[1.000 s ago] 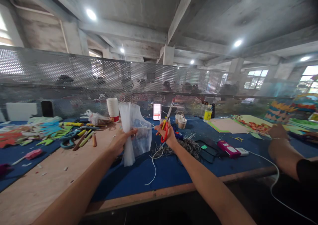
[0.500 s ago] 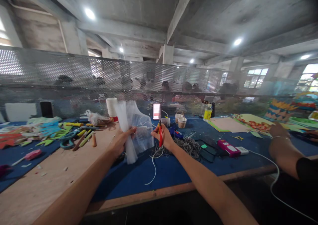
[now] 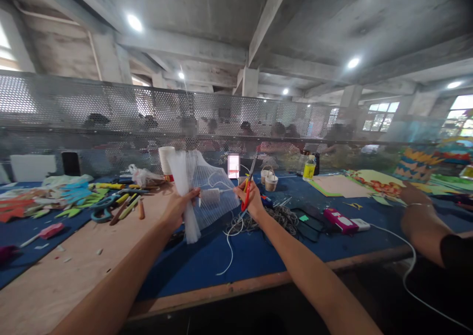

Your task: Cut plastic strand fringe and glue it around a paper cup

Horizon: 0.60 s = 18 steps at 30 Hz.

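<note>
My left hand is closed around a gathered bunch of sheer white pleated mesh fabric, which stands upright above the blue table. The fabric fans out to the right, where my right hand pinches its edge between thumb and fingertips. That same hand also holds red-handled scissors, their blades pointing up and slightly right. Behind the sheer fabric shows a pale, roll-shaped thing, partly veiled. A white cord trails on the table below the hands, beside a tangle of grey cord.
A phone with a lit screen stands ahead. Stacked paper cups and tools lie left; small buckets, a yellow-labelled bottle and a magenta box lie right. Another person's arm reaches in at far right.
My right hand has shifted slightly right, drawing the fabric's edge out wider. The scissors have swung from near upright to a rightward tilt, with more of the blades showing.
</note>
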Motion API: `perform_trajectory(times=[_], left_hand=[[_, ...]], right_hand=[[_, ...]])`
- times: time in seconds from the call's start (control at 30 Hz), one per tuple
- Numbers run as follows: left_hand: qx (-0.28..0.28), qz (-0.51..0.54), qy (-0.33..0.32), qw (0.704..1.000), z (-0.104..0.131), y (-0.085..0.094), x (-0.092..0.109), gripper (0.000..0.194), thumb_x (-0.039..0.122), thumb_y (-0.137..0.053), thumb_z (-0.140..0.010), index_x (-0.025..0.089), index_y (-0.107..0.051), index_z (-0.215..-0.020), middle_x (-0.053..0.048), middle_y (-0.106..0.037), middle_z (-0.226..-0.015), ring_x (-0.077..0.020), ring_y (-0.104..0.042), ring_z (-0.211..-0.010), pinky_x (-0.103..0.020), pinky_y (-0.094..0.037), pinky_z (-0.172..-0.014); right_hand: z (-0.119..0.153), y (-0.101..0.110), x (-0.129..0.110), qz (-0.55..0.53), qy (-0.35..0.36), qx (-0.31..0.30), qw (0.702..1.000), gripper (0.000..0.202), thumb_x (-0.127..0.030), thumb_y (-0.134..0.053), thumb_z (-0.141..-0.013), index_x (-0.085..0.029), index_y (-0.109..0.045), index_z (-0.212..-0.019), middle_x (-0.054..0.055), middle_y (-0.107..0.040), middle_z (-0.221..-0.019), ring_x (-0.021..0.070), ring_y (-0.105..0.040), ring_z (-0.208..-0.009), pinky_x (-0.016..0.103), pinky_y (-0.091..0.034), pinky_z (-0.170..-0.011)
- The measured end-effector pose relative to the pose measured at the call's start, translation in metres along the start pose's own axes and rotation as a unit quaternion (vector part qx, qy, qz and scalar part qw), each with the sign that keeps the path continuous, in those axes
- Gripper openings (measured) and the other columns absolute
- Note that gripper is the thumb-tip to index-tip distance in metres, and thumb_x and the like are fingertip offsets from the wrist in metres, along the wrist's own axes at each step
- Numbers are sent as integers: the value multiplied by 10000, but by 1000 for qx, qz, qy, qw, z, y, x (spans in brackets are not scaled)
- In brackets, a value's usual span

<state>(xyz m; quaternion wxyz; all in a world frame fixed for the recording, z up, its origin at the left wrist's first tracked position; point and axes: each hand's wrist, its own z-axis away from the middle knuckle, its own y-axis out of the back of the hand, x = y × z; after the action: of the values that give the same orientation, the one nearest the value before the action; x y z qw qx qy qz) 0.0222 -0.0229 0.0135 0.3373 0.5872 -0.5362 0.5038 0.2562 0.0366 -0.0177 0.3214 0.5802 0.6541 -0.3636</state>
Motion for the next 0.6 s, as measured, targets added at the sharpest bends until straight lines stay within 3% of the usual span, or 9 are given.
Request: perform_trajectory(times=[0.17, 0.37, 0.47, 0.6], left_hand=[[-13, -2, 27, 1000, 3, -4, -2, 393, 418, -872, -575, 144, -664, -765, -17, -633, -655, -112, -482, -534, -236, -358, -491], [-155, -55, 55, 985, 21, -13, 4, 344, 470, -768, -732, 140, -674, -707, 22, -479, -530, -105, -411, -494, -226, -304, -458], [-202, -54, 70, 975, 29, -18, 8, 334, 466, -768, -737, 141, -687, -727, 9, -498, -555, -109, -423, -507, -230, -329, -474], [-262, -29, 73, 962, 36, -21, 12, 295, 436, -759, -760, 148, -693, -771, 10, -506, -562, -110, -437, -522, -226, -349, -495]], right_hand=[[1, -1, -9, -20, -19, -4, 1000, 422, -413, -824, -676, -228, -498, -869, -39, -626, -739, 141, -603, -543, 294, -495, -567], [5, -10, -27, -63, -32, -19, 997, 494, -448, -874, -605, -238, -483, -822, 30, -732, -887, 208, -702, -755, 361, -570, -737], [10, -14, -38, -97, -50, -43, 993, 486, -446, -877, -613, -246, -482, -813, 45, -747, -992, 252, -721, -895, 411, -577, -824], [16, -16, -46, -121, -80, -68, 987, 503, -467, -896, -598, -248, -495, -807, 36, -745, -948, 266, -722, -897, 425, -588, -817]])
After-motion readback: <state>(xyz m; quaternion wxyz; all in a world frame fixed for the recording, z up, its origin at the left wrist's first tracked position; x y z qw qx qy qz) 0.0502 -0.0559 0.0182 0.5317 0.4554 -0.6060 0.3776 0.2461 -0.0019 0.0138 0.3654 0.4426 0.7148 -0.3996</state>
